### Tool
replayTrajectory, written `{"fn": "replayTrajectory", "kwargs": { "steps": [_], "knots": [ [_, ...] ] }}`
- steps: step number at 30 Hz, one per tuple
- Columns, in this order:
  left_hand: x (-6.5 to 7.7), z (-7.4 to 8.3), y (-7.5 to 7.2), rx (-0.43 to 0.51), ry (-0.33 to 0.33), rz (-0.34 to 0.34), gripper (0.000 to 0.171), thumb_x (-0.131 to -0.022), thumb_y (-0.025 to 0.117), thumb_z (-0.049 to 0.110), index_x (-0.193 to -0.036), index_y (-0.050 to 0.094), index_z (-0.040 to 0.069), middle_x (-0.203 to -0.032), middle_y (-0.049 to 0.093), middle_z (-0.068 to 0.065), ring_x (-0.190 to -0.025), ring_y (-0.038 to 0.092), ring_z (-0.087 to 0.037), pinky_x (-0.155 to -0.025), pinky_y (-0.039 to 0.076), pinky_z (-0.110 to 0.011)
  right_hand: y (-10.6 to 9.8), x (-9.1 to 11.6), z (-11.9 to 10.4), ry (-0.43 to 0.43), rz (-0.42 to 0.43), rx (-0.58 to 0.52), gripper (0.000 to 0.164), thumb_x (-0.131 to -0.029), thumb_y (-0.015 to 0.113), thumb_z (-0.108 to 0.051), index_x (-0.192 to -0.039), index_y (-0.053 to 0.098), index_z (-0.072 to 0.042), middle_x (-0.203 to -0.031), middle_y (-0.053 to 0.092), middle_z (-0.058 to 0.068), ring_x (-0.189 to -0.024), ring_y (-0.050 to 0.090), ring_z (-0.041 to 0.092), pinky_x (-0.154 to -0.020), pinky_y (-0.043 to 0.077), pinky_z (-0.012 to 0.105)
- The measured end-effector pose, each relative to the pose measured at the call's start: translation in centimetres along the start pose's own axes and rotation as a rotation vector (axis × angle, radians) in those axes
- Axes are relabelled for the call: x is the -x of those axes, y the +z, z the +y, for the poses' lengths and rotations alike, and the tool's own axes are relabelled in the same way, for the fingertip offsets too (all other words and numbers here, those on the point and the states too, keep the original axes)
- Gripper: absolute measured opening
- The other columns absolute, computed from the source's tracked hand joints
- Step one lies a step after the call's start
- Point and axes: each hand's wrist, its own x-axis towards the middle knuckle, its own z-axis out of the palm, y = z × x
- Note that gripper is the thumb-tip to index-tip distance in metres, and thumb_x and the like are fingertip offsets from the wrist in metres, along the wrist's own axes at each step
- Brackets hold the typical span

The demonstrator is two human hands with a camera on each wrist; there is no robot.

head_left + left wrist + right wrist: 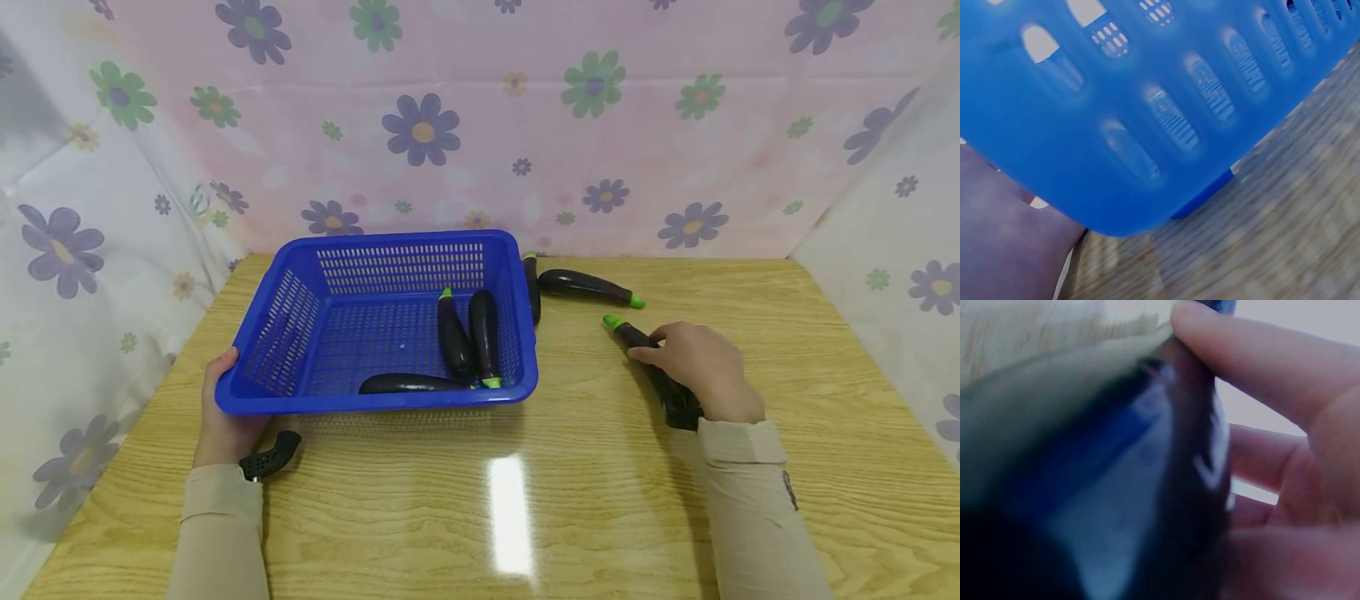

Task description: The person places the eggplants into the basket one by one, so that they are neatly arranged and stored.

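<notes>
My left hand (pixel 222 421) grips the blue plastic basket (pixel 375 404) at its front left corner, thumb up by the rim. In the left wrist view the slotted basket wall (pixel 1147 206) fills most of the picture, tilted over the wood. Inside lie three dark eggplants: two side by side, one (pixel 453 337) and another (pixel 484 333), and a third eggplant (pixel 405 382) along the front wall, partly hidden. On the right, my right hand (pixel 701 367) holds another eggplant (pixel 636 336) between thumb and fingers, its green stem pointing away. The right wrist view shows this glossy eggplant (pixel 1191 419) up close.
Behind the right hand, an eggplant (pixel 585 286) lies on the wooden table (pixel 600 517). Another eggplant (pixel 533 292) lies against the basket's right side, partly hidden. Flowered cloth (pixel 480 108) rises at the back and both sides. A black wrist mount (pixel 273 454) sits by the left wrist.
</notes>
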Motion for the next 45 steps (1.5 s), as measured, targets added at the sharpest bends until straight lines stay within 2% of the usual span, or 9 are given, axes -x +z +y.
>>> {"fn": "replayTrajectory", "kwargs": {
  "steps": [6, 12, 18, 22, 30, 35, 38, 41, 45],
  "knots": [
    [0.0, 0.0, 0.0, 0.012, -0.001, -0.008, 0.052, -0.093, 0.031, 0.037, -0.138, 0.027, 0.013, -0.122, 0.053, -0.004, -0.103, 0.051, -0.018, -0.084, 0.04, -0.03, 0.1, -0.3, 0.3, 0.004, -0.031, -0.043, 0.077, -0.078, 0.049, -0.063, -0.12, 0.052, 0.002, -0.112, 0.055, 0.025, -0.083, 0.057, 0.032, -0.053, 0.042, 0.035],
    [-0.1, 0.2, 0.1, 0.019, -0.008, -0.006, 0.052, -0.092, 0.031, 0.037, -0.139, 0.026, 0.014, -0.124, 0.051, -0.004, -0.105, 0.051, -0.018, -0.085, 0.04, -0.03, -0.3, -0.4, 0.0, -0.046, 0.032, -0.138, 0.083, -0.079, 0.039, -0.068, -0.123, 0.049, 0.002, -0.103, 0.06, 0.019, -0.078, 0.057, 0.025, -0.059, 0.042, 0.036],
    [0.1, 0.2, 0.2, 0.028, -0.009, -0.009, 0.052, -0.093, 0.029, 0.037, -0.14, 0.025, 0.015, -0.125, 0.051, -0.005, -0.105, 0.05, -0.018, -0.085, 0.04, -0.03, -0.3, -0.7, -0.3, -0.074, 0.081, -0.199, 0.077, -0.082, 0.038, -0.064, -0.123, 0.048, 0.0, -0.107, 0.058, 0.021, -0.085, 0.058, 0.029, -0.066, 0.043, 0.043],
    [0.1, 0.3, 0.3, 0.024, -0.006, -0.009, 0.053, -0.093, 0.028, 0.037, -0.14, 0.023, 0.015, -0.126, 0.049, -0.005, -0.106, 0.05, -0.018, -0.086, 0.039, -0.03, -0.2, -0.8, -0.4, -0.062, 0.064, -0.275, 0.082, -0.084, 0.032, -0.064, -0.13, 0.035, 0.003, -0.113, 0.053, 0.025, -0.089, 0.057, 0.033, -0.07, 0.044, 0.045],
    [-0.2, -0.2, 0.1, 0.087, 0.018, -0.032, 0.05, -0.093, 0.029, 0.034, -0.138, 0.027, 0.012, -0.121, 0.054, -0.007, -0.103, 0.052, -0.019, -0.083, 0.041, -0.031, 0.8, -1.4, -0.9, -0.082, 0.042, -0.704, 0.08, -0.088, 0.026, -0.058, -0.14, 0.008, -0.001, -0.127, 0.035, 0.033, -0.099, 0.05, 0.042, -0.059, 0.051, 0.04],
    [-0.2, -0.2, 0.1, 0.074, 0.007, -0.018, 0.05, -0.093, 0.029, 0.034, -0.138, 0.028, 0.013, -0.121, 0.054, -0.006, -0.103, 0.052, -0.019, -0.083, 0.042, -0.03, 1.4, -1.7, 0.0, -0.095, 0.021, -1.01, 0.073, -0.091, 0.027, -0.053, -0.143, 0.003, -0.007, -0.121, 0.037, 0.025, -0.091, 0.056, 0.026, -0.061, 0.051, 0.042],
    [-0.2, 0.0, 0.2, 0.043, -0.011, 0.001, 0.051, -0.093, 0.03, 0.036, -0.139, 0.027, 0.015, -0.123, 0.053, -0.004, -0.104, 0.051, -0.018, -0.084, 0.041, -0.03, 1.5, -1.8, 0.3, -0.101, -0.002, -1.261, 0.068, -0.092, 0.028, -0.05, -0.143, 0.005, -0.011, -0.117, 0.036, 0.017, -0.084, 0.057, 0.015, -0.06, 0.05, 0.035],
    [-0.2, 0.1, 0.2, 0.058, -0.014, -0.002, 0.051, -0.093, 0.03, 0.036, -0.139, 0.028, 0.015, -0.124, 0.052, -0.004, -0.105, 0.051, -0.018, -0.084, 0.04, -0.031, 1.5, -1.8, 0.1, -0.097, -0.034, -1.465, 0.064, -0.092, 0.03, -0.048, -0.144, 0.006, -0.017, -0.119, 0.033, 0.012, -0.086, 0.057, 0.012, -0.058, 0.046, 0.029],
    [-0.2, 0.0, 0.3, 0.105, 0.004, -0.032, 0.05, -0.093, 0.027, 0.034, -0.139, 0.027, 0.013, -0.123, 0.053, -0.006, -0.105, 0.051, -0.019, -0.083, 0.041, -0.031, 1.4, -1.6, -0.2, -0.098, -0.076, -1.55, 0.063, -0.093, 0.033, -0.046, -0.143, 0.005, -0.02, -0.121, 0.038, 0.012, -0.091, 0.057, 0.014, -0.056, 0.045, 0.027]
  ]
}}
